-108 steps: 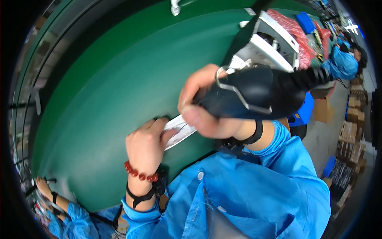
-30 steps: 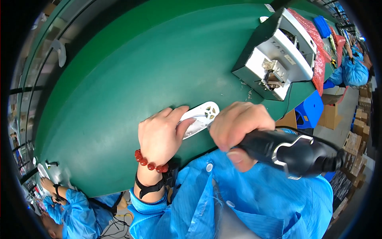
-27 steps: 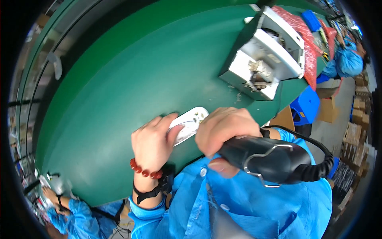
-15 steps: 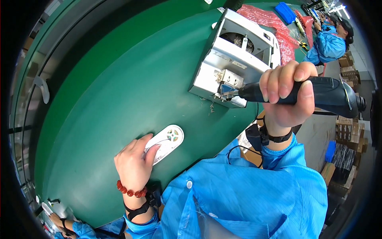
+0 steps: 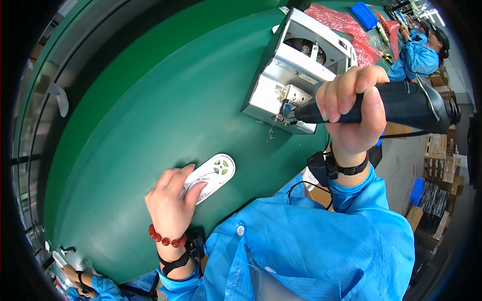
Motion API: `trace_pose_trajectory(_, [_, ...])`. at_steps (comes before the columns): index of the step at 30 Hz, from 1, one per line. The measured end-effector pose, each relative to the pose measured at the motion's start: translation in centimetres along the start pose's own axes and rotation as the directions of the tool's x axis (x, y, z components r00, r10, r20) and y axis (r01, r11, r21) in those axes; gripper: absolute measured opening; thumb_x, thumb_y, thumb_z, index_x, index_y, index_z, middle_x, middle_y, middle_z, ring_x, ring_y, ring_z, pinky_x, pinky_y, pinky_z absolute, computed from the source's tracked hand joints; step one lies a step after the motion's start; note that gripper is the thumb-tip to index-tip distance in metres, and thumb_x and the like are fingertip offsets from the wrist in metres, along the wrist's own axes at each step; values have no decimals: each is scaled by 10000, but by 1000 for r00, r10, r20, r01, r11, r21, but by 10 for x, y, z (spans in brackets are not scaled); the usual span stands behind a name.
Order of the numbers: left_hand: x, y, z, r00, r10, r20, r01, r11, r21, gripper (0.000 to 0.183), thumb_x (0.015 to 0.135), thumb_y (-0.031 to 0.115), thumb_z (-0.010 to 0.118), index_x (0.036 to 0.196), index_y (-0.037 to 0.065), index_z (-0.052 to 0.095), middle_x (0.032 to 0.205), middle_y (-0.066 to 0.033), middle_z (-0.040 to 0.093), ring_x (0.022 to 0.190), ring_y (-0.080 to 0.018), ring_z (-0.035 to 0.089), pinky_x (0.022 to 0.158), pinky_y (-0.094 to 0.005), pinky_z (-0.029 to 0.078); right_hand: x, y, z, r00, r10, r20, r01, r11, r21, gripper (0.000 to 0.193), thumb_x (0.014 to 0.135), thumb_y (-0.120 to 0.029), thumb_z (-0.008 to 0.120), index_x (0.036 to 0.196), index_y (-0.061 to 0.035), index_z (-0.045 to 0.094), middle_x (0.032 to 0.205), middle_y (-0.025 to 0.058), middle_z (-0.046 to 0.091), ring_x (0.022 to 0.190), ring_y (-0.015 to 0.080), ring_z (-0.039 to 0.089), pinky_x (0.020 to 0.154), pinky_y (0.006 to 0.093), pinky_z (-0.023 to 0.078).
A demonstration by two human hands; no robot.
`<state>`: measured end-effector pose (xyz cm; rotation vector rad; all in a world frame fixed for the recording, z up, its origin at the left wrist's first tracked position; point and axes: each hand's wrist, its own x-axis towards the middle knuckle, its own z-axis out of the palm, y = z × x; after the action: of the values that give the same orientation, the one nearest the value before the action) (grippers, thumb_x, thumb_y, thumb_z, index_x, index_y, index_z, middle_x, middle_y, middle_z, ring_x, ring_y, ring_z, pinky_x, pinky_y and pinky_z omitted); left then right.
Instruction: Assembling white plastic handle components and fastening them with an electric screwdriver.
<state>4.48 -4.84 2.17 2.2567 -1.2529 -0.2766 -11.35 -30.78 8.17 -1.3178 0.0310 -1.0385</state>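
My right hand (image 5: 354, 110) is wrapped around a black electric screwdriver (image 5: 409, 106), held level with its tip pointing left. That tip meets the front outlet of a silver metal screw feeder (image 5: 268, 80); the exact contact is too small to make out. Screws lie heaped in the feeder's round opening. Lower left, my left hand (image 5: 171, 200) grips a white oval plastic housing (image 5: 219, 183) that rests on the green mat, thumb over its inside and fingers along its far edge. A thin wire and a round patterned part show inside the housing; its lower end is hidden by the hand.
Loose screws (image 5: 271, 133) are scattered on the green tabletop (image 5: 150, 125) before the feeder. Beyond it lie red bubble wrap (image 5: 334, 22) and a blue bin (image 5: 364, 15). Co-workers in blue sit at the far right and lower left. Cardboard boxes (image 5: 436, 160) are stacked on the right.
My right hand and the screwdriver have shifted slightly left and up, closer to the feeder. The left hand keeps its hold on the housing; the whole view has shifted a little.
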Motion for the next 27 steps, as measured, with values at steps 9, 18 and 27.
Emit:
trace_pose_trajectory(9, [-6,-8,-9,981,183,71,-181,983,-29,680,479,339,846,1079,74,666,1033,-34,637,848,-233,601,717,-354,492,-14,-1,26,998,36,45,-38,999,38,144,935,-158,525,965,-52,432,660,81,482,502,169,475,481,322,443])
trace_pose_trajectory(18, [-8,30,-10,968,175,-178,-201,969,-143,436,584,131,830,997,89,698,1062,-29,621,945,-239,557,802,-358,403,-23,7,83,966,113,231,-175,946,271,191,942,-281,503,969,-102,442,707,9,501,519,119,517,487,286,441])
trace_pose_trajectory(27, [-22,22,-3,960,111,-257,-161,969,-186,209,616,41,783,789,94,678,824,17,625,748,-201,564,665,-340,360,-32,14,112,937,163,308,-255,924,285,231,912,-255,591,987,-96,441,727,34,534,522,146,538,482,301,463])
